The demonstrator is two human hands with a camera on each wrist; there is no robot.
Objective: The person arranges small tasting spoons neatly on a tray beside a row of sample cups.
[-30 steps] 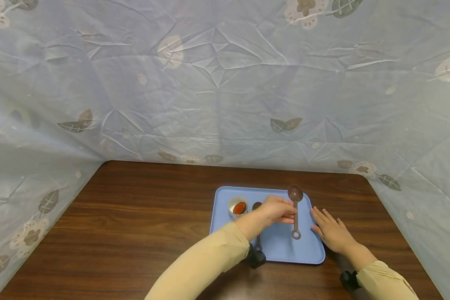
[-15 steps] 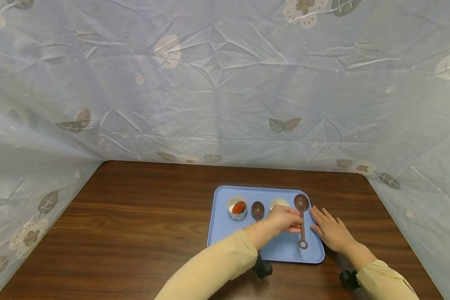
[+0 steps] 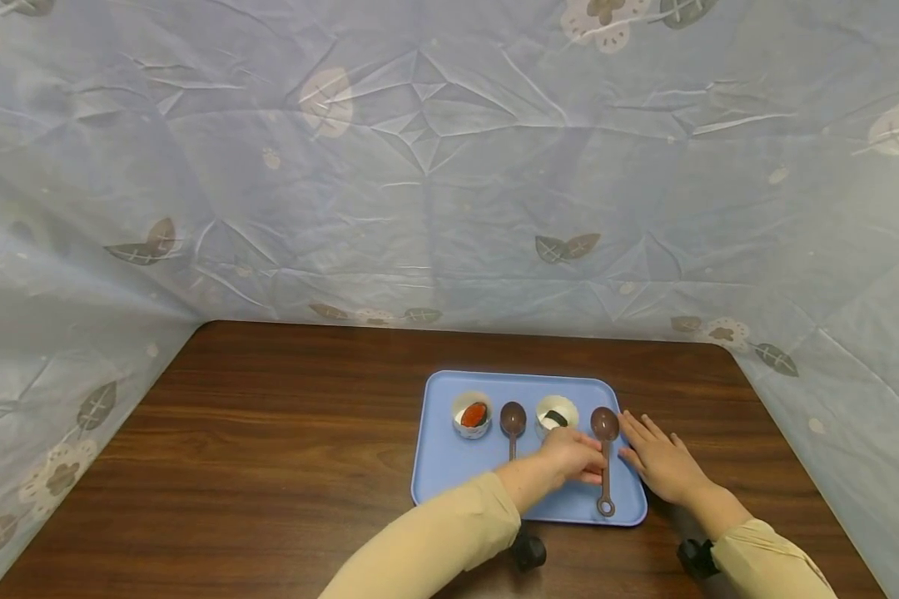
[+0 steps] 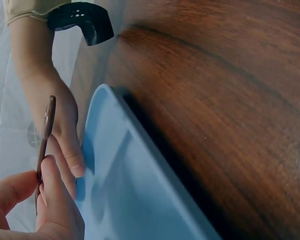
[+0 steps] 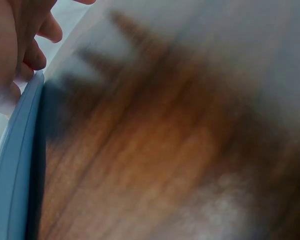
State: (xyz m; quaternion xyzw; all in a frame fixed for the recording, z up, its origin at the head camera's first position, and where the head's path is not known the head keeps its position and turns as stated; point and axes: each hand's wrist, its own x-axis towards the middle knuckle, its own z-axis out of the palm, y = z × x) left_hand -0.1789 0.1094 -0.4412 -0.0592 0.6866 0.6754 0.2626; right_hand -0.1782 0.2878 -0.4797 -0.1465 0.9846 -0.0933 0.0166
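My left hand (image 3: 569, 456) pinches the handle of a brown long-handled spoon (image 3: 604, 424) between thumb and fingers. The spoon lies along the right side of a blue tray (image 3: 449, 478), bowl away from me and ring end near. In the left wrist view that spoon's ring end (image 4: 49, 112) sticks up past the fingertips, beside the tray's rim. My right hand (image 3: 661, 459) has its fingers straight and rests against the tray's right edge. Just beyond the left hand stands a small white cup (image 3: 562, 406) with a dark strip on white inside, partly covered by the hand.
A second brown spoon (image 3: 513, 418) lies left of that cup, its handle partly behind the left forearm. At the tray's left is another small cup (image 3: 470, 428) holding a red-topped piece. The wooden table (image 3: 292, 433) extends left; a patterned sheet (image 3: 434, 208) hangs behind it.
My left hand has brought the spoon down and slightly right, toward the tray's right side. The right cup and second spoon have come into view from behind the hand. My right hand stays put.
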